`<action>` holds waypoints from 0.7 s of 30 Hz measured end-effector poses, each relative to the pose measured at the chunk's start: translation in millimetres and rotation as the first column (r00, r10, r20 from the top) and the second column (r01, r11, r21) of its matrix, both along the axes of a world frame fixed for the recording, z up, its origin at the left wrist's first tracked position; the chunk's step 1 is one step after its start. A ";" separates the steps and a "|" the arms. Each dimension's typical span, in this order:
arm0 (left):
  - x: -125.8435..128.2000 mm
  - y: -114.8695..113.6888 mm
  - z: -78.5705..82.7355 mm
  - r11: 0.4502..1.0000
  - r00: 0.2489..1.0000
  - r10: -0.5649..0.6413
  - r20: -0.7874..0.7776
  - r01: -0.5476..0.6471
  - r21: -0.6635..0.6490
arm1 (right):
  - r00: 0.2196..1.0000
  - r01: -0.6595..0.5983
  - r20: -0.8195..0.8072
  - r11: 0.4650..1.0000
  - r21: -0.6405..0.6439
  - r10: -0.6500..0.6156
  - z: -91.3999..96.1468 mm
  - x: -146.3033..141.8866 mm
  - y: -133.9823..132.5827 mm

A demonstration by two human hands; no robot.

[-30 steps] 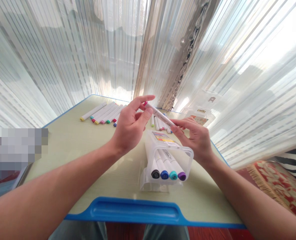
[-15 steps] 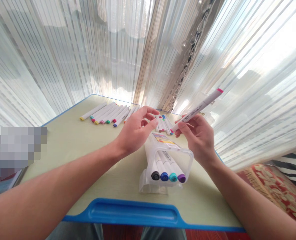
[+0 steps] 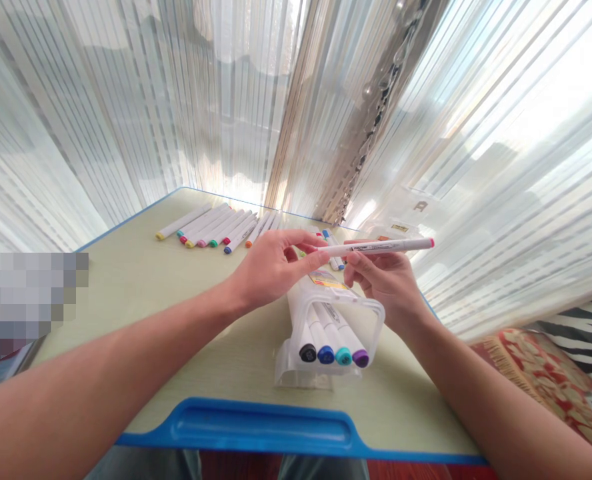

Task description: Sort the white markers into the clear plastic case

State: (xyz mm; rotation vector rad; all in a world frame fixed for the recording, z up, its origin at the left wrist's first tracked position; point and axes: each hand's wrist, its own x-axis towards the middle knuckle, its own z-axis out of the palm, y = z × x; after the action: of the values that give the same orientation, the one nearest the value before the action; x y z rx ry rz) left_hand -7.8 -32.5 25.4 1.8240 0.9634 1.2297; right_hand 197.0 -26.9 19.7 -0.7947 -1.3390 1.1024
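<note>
A white marker [image 3: 393, 246] with pink ends lies nearly level between my two hands, above a translucent plastic case. My right hand [image 3: 391, 280] grips its middle between thumb and fingers. The thumb and fingers of my left hand [image 3: 271, 270] close on its left end. Below, the open end of the case [image 3: 379, 327] faces me. Inside it, several white markers lie side by side, among them ones with a black cap [image 3: 307, 353], a blue cap [image 3: 326, 355] and a purple cap [image 3: 361, 358].
Several loose markers [image 3: 216, 227] lie in a row at the table's back left. More markers [image 3: 333, 250] rest behind the case, partly hidden by my hands. A clear plastic piece [image 3: 406, 213] stands at the back right. The table [image 3: 141, 320] has a blue tray edge [image 3: 261, 427] in front.
The marker has turned from steeply slanted to almost level. Its left end has moved into my left hand, whose fingers were apart half a second ago.
</note>
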 end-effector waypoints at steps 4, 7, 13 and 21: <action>0.5 -0.9 0.6 0.999 0.998 -0.033 0.044 0.032 0.005 | 1.000 -0.013 0.004 0.999 -0.036 0.013 -0.7 -2.0 -1.2; 0.4 0.4 0.8 1.000 0.996 0.021 0.089 -0.022 0.005 | 1.000 -0.020 0.008 0.998 -0.052 0.020 1.3 -1.8 -1.4; -2.4 5.1 2.3 0.978 0.949 0.210 0.236 -0.205 -0.048 | 0.997 0.065 -0.029 0.996 -0.053 -0.067 6.8 3.4 2.3; -1.8 6.6 1.6 0.983 0.914 0.183 0.362 -0.160 -0.091 | 0.998 0.061 0.025 0.998 -0.005 -0.061 6.6 4.8 0.5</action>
State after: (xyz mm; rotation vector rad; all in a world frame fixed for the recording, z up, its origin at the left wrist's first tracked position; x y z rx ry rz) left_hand -9.5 -26.0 27.0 1.4127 0.9449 1.5673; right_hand 201.8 -26.4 26.3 -0.8506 -1.3238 1.0519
